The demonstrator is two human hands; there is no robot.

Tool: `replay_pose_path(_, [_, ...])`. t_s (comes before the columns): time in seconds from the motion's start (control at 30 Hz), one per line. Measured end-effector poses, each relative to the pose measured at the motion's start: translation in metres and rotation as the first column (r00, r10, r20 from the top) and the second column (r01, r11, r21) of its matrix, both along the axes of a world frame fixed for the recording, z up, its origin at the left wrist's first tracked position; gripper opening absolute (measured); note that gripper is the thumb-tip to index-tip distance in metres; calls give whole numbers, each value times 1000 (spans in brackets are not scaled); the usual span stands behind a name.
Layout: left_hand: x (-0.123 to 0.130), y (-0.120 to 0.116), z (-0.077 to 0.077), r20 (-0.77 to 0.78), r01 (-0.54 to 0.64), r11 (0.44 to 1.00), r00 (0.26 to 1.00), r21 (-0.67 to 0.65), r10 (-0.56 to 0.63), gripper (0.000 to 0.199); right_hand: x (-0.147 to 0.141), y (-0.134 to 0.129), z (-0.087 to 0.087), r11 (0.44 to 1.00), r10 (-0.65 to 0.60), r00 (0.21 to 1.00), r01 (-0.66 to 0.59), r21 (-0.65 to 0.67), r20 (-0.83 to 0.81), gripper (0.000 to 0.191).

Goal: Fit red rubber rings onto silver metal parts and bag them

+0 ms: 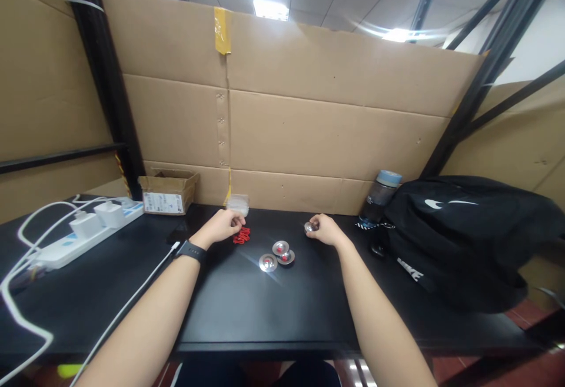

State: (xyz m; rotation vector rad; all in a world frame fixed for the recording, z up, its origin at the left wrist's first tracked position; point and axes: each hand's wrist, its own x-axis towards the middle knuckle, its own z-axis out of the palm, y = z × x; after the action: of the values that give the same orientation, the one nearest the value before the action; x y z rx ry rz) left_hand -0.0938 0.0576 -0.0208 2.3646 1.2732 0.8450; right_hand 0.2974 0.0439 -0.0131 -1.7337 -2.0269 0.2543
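Gripping a metal disc (309, 228), right hand (324, 230) — bottle (376, 199) and bag (454, 237) farther right.

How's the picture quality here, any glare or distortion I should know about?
Head view: the ceiling lights are blown out, the right one throwing streaks; head view: glare flares diagonally off the nearest metal disc; head view: wide-angle stretch toward the sides, with the far right edge of the black bag looking smeared; head view: the box label is too soft to read.
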Motion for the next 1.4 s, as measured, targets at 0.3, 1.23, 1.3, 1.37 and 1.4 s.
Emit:
replay_pose_path(0.3, [-3, 7, -8, -47, -24, 1000, 999, 7, 24, 21, 6, 5, -8, 999, 22, 998, -21, -35, 51, 38])
replay_pose_path(1.23, [5, 11, -15, -32, 43, 999, 999, -27, -43, 56, -61, -32, 16, 764, 646, 764, -645, 31, -17, 47])
replay_pose_path(1.3, [9, 7, -10, -60, 35, 999, 998, 28, -33, 56, -62, -30, 14, 733, 680, 733, -680, 13, -21, 41])
replay_pose_path(1.37, [15, 2, -4, -72, 48, 996, 996, 72, -42, 55, -63, -28, 12, 729, 684, 729, -684, -6, -11, 30])
replay_pose_path(1.4, [19, -1, -1, -73, 58, 994, 996, 88, -52, 54, -63, -28, 12, 731, 682, 731, -682, -6, -9, 26])
